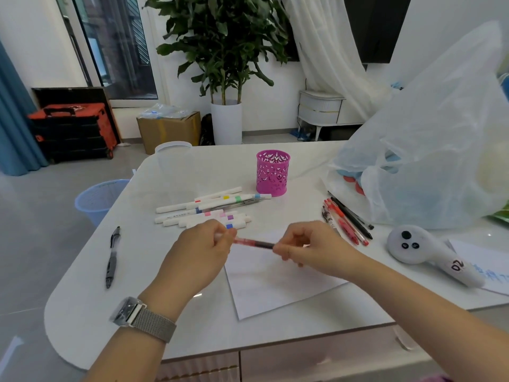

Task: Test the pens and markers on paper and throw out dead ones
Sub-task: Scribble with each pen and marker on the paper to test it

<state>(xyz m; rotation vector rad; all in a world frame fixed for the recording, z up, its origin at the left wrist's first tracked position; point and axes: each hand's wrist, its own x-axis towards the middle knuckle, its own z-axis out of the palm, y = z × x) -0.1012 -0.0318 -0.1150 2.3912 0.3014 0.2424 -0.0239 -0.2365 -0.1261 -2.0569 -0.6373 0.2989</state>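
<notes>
We hold a slim, light, stiff red plastic pen (pixel 253 242) over the white paper sheet (pixel 275 282): left hand (pixel 201 252) pinches its nine-o'clock end, right hand (pixel 311 249) its three-o'clock end.

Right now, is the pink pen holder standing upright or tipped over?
Upright. The pink pen holder stands on its base on the table, with its open rim facing up. Whether anything is inside, I cannot tell.

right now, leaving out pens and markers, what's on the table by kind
pink pen holder: 1
plastic bag: 1
white controller: 1
clear cup: 1
paper sheets: 2
total: 6
</notes>
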